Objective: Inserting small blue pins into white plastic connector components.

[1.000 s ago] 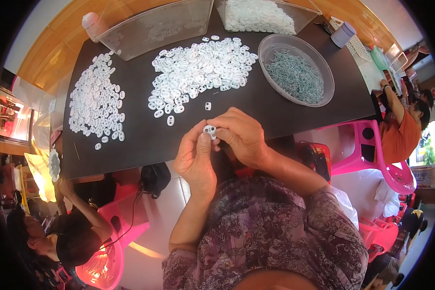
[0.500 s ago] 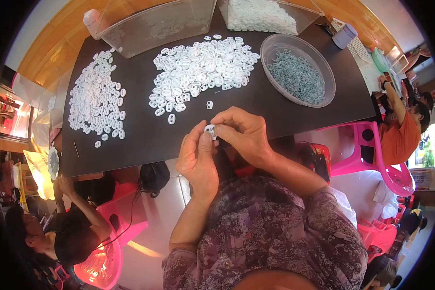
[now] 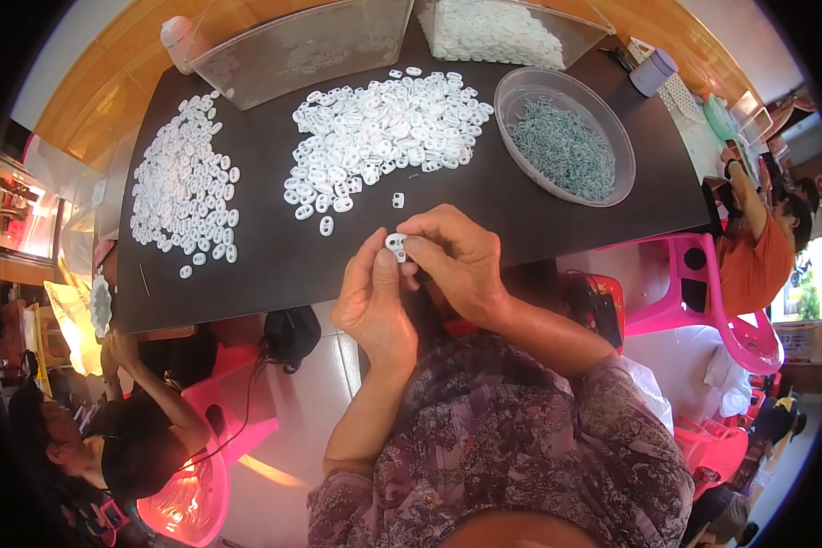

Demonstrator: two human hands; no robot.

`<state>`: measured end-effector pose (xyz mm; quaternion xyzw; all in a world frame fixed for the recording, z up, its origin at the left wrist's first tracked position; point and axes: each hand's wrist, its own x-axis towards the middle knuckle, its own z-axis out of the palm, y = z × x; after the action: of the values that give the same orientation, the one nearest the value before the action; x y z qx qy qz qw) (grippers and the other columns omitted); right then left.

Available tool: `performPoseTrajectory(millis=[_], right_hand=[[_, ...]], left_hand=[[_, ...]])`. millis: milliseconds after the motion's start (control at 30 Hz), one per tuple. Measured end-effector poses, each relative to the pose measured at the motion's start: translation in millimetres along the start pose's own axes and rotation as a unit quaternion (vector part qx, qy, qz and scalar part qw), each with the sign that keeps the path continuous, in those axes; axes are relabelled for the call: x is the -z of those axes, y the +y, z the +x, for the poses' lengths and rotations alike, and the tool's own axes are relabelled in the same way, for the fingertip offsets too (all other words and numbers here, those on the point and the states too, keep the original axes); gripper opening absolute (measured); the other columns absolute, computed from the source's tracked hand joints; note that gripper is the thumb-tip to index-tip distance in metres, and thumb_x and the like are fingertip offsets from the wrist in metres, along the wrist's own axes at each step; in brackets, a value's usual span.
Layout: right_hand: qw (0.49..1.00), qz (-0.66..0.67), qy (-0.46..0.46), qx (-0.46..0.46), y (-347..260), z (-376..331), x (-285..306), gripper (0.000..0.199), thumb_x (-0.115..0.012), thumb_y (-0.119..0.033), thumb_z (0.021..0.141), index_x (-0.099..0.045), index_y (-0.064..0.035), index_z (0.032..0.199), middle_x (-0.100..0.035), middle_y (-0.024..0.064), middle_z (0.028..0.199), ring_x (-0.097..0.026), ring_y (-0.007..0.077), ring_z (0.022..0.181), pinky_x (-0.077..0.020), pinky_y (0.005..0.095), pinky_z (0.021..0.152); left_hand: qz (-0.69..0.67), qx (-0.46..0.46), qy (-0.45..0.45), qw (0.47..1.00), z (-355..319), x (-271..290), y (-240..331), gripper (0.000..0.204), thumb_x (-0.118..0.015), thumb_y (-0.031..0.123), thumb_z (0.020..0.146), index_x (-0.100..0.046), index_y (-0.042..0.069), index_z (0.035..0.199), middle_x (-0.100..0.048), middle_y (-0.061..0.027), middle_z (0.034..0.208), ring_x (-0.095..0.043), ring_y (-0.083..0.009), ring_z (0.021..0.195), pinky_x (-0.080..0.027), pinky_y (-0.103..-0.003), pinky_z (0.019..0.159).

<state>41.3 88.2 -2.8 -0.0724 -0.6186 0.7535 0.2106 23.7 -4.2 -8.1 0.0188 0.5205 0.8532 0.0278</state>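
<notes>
My left hand (image 3: 373, 297) and my right hand (image 3: 458, 260) meet at the near edge of the black table (image 3: 539, 215). Together they pinch one small white plastic piece with two holes (image 3: 396, 244) between fingertips and thumbs. Just beyond them lies a big heap of the same white pieces (image 3: 379, 137), with two loose ones (image 3: 398, 199) nearest my fingers. A second spread of white pieces (image 3: 187, 187) covers the table's left side. A clear round bowl (image 3: 564, 137) of small grey-green metal parts stands to the right of the heap.
Two clear plastic tubs (image 3: 301, 41) stand at the table's far edge, one holding more white pieces (image 3: 489, 27). A person in orange (image 3: 758, 247) sits at the right on a pink chair (image 3: 703, 301). Another person (image 3: 110, 438) sits lower left by a pink stool.
Both hands have stayed together at the table edge on the white piece; only the fingers have shifted slightly around it.
</notes>
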Motion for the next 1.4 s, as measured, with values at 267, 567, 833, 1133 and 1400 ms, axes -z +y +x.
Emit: performPoseTrajectory(millis=[267, 567, 833, 1133, 1400], right_hand=[[0.967, -0.211, 0.017, 0.140, 4, 2, 2, 0.013, -0.062, 0.004, 0.074, -0.061, -0.0004, 0.086, -0.056, 0.0075, 0.077, -0.054, 0.0172, 0.064, -0.0440, 0.0285, 0.054], [0.899, -0.348, -0.057, 0.261, -5, 7, 5, 0.025, -0.066, 0.005, 0.068, -0.060, -0.0012, 0.092, -0.058, 0.0096, 0.086, -0.053, 0.0192, 0.069, -0.0450, 0.0277, 0.057], [0.887, -0.351, -0.069, 0.290, -4, 13, 10, 0.026, -0.067, 0.001, 0.066, -0.060, -0.0013, 0.091, -0.058, 0.0091, 0.082, -0.052, 0.0230, 0.069, -0.0443, 0.0312, 0.058], [0.881, -0.347, -0.069, 0.316, -3, 14, 12, 0.023, -0.066, -0.001, 0.067, -0.059, -0.0009, 0.089, -0.057, 0.0076, 0.079, -0.051, 0.0226, 0.068, -0.0431, 0.0318, 0.058], [0.891, -0.335, -0.068, 0.300, -4, 10, 10, 0.024, -0.065, 0.002, 0.068, -0.060, 0.0001, 0.092, -0.061, 0.0069, 0.079, -0.053, 0.0203, 0.068, -0.0430, 0.0300, 0.061]], left_hand=[[0.073, -0.038, -0.019, 0.996, -2, 4, -4, 0.021, -0.054, 0.004, 0.090, -0.058, -0.006, 0.108, -0.056, -0.0040, 0.089, -0.052, -0.0075, 0.067, -0.045, -0.021, 0.060], [0.029, -0.025, 0.024, 0.999, 4, 2, -1, 0.024, -0.058, 0.007, 0.088, -0.059, -0.008, 0.107, -0.063, -0.0081, 0.085, -0.055, -0.0097, 0.067, -0.047, -0.022, 0.059], [-0.004, -0.014, 0.000, 1.000, 6, 4, -1, 0.022, -0.057, 0.005, 0.088, -0.059, -0.008, 0.106, -0.063, -0.0100, 0.085, -0.056, -0.0113, 0.066, -0.047, -0.023, 0.059], [-0.027, -0.010, -0.082, 0.996, 11, 14, 1, 0.021, -0.057, 0.002, 0.088, -0.058, -0.007, 0.106, -0.060, -0.0084, 0.088, -0.053, -0.0110, 0.068, -0.046, -0.023, 0.062], [-0.047, -0.030, -0.093, 0.994, 13, 18, -5, 0.019, -0.058, 0.003, 0.087, -0.059, -0.006, 0.104, -0.060, -0.0084, 0.085, -0.052, -0.0107, 0.066, -0.045, -0.023, 0.059]])
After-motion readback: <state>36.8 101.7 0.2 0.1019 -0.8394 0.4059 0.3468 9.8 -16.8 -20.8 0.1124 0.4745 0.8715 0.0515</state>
